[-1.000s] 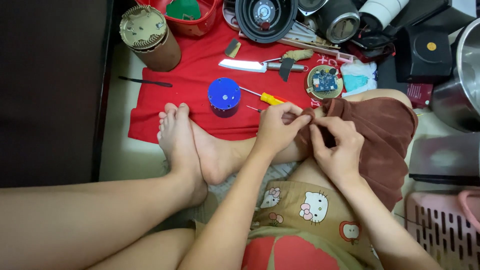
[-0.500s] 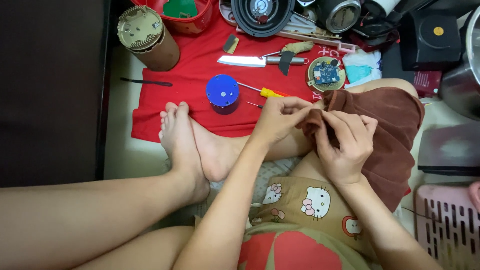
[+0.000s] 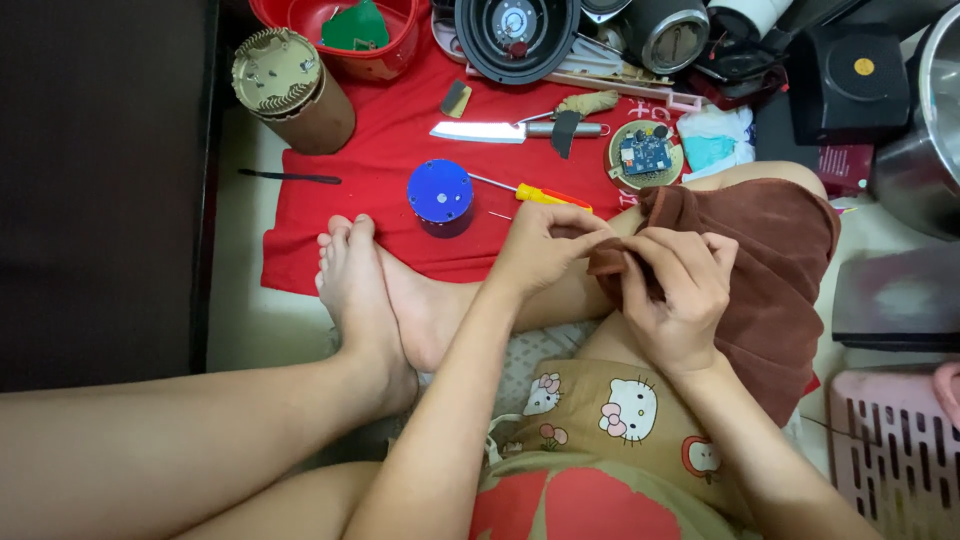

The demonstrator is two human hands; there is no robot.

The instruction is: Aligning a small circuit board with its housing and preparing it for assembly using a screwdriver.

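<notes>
Two hands meet just right of the frame's centre over a brown cloth (image 3: 780, 270) draped on the person's knee. The left hand (image 3: 545, 245) has its fingers pressed together, pinching the cloth's left edge; the right hand (image 3: 675, 295) curls beside it, its fingers (image 3: 655, 250) gripping a fold of the same edge, so the cloth lies between and beneath both sets of fingertips. Above them, on a red cloth (image 3: 385, 150), lie a yellow-handled screwdriver (image 3: 535, 193), a blue cylinder (image 3: 440, 195), a knife (image 3: 480, 131) and a round circuit board (image 3: 643, 153).
</notes>
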